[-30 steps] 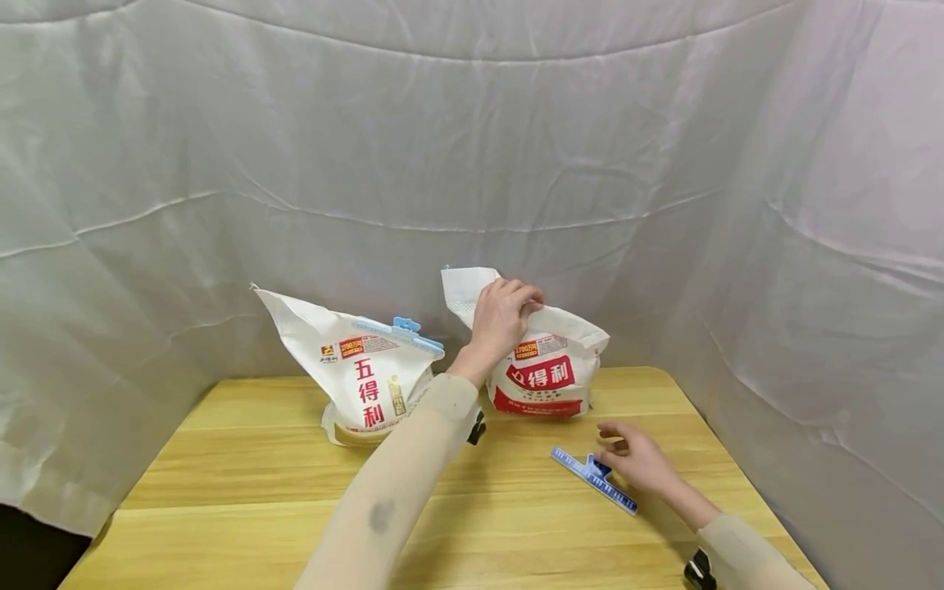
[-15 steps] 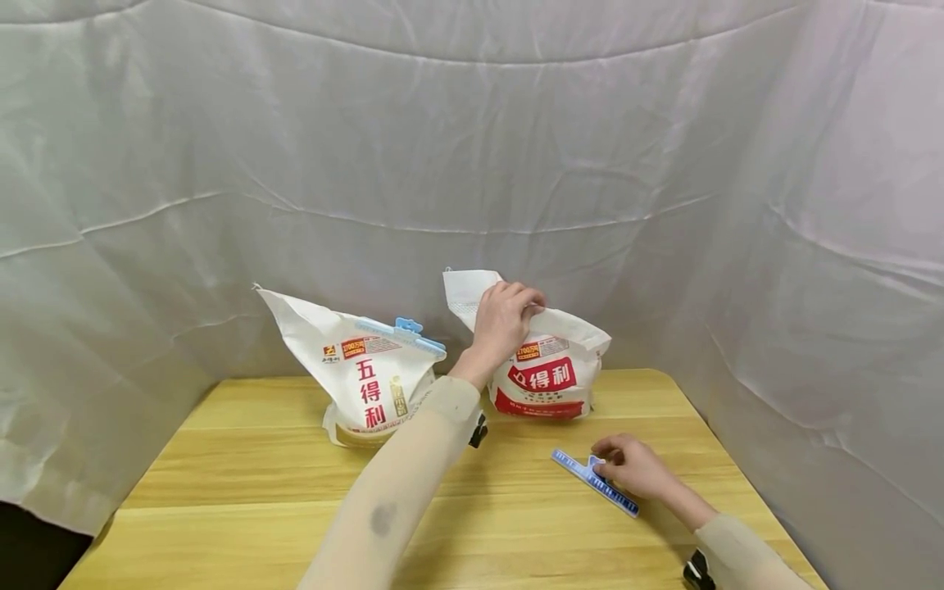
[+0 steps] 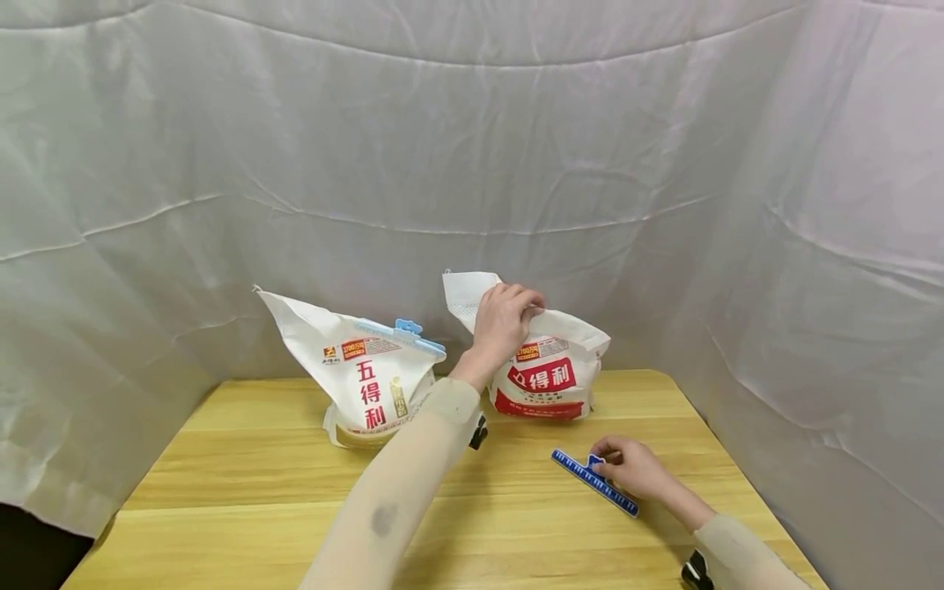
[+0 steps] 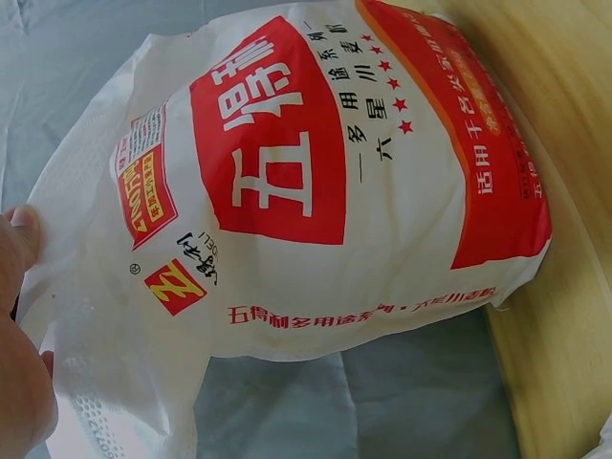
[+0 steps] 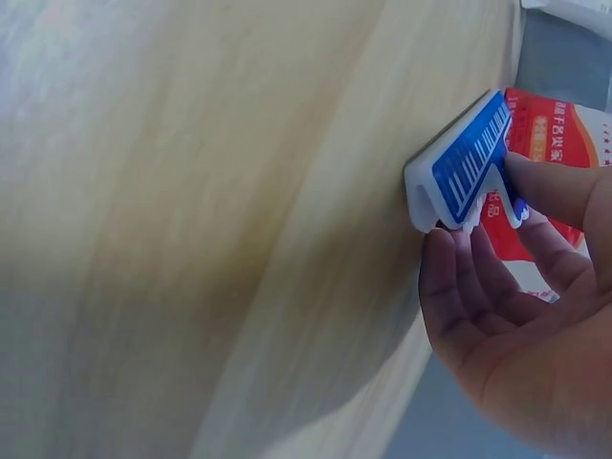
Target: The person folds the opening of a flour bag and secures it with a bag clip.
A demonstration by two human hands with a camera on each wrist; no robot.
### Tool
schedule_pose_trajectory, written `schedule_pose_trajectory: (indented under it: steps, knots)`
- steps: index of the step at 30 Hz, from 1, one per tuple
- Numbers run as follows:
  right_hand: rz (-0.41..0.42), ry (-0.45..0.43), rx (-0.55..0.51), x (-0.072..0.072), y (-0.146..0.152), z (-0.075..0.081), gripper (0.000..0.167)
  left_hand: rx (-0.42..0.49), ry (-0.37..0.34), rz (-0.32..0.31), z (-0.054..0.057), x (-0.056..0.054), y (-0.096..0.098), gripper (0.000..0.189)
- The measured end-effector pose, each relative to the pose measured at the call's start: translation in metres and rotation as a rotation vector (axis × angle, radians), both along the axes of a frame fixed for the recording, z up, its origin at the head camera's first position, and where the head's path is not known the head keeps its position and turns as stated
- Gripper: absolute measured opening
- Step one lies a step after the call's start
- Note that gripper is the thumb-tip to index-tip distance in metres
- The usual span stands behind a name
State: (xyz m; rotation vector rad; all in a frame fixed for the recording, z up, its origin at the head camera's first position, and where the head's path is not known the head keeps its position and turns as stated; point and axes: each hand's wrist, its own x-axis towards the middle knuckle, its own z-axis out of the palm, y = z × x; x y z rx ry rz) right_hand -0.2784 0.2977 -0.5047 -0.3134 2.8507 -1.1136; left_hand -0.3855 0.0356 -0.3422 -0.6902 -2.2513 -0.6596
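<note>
In the head view, a white flour bag with red print (image 3: pixel 542 375) stands at the back right of the table, its top folded over. My left hand (image 3: pixel 505 319) grips that folded top, with the thumb on the near side in the left wrist view; a loose white corner sticks up left of the hand. My right hand (image 3: pixel 633 469) pinches the small handle of a long blue sealing clip (image 3: pixel 578 469) with white stripes, lying slantwise at the table's right. From the right wrist, the thumb shows on the clip's handle (image 5: pixel 512 196), the other fingers curled beneath.
Left of my left arm stands a second white flour bag (image 3: pixel 369 385), its top tilted and held by a light blue clip (image 3: pixel 406 332). The wooden table (image 3: pixel 243 492) is bounded by grey cloth (image 3: pixel 472 164) behind and at both sides.
My right hand has come down onto the blue clip's handle, and its fingers have closed on it. My left hand stays on the flour bag's folded top.
</note>
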Motion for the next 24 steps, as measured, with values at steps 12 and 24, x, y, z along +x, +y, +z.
schedule_pose_trajectory:
  steps: [12, 24]
  knots:
    - [0.036, 0.021, -0.028, 0.0053, 0.0024, 0.0047, 0.018, -0.002, 0.023, 0.0, -0.0013, 0.0001, -0.0003, 0.009]
    - [-0.019, 0.052, -0.023, 0.0087, 0.0011, 0.0084, 0.034, 0.002, 0.027, -0.01, -0.0023, 0.0002, -0.0008, 0.009]
